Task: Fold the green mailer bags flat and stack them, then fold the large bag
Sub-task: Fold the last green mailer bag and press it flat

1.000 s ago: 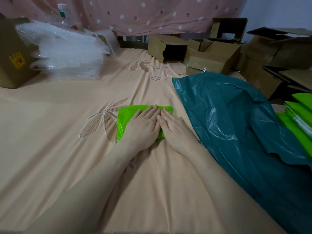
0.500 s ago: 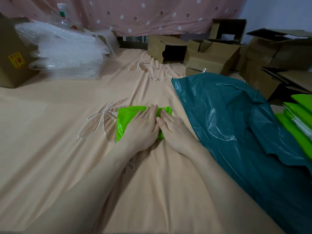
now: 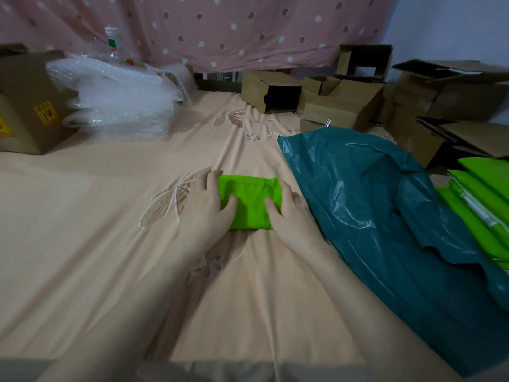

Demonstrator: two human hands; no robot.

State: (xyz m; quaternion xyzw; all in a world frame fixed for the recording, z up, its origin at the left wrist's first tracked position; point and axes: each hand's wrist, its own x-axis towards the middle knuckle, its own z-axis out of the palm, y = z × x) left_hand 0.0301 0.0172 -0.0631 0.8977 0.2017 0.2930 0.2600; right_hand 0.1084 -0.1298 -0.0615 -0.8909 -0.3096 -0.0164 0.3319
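Note:
A bright green mailer bag [image 3: 250, 199], folded into a small thick packet, lies on the peach cloth [image 3: 110, 230] in the middle. My left hand [image 3: 203, 208] holds its left end, fingers along the edge and thumb on top. At the right end my right hand [image 3: 292, 216] grips the same way, thumb pressed on the packet. A large dark teal bag [image 3: 371, 202] lies spread and wrinkled just right of my right hand. Further right, a stack of flat green mailer bags [image 3: 479, 199] is partly overlapped by the teal bag.
A pile of bubble wrap [image 3: 118, 106] and a brown carton [image 3: 27, 106] stand at the back left. Several open cardboard boxes [image 3: 341, 108] crowd the back right. A dotted pink curtain hangs behind.
The green bag is narrower now, its left part folded over. My hands moved from pressing side by side on top to gripping its two ends.

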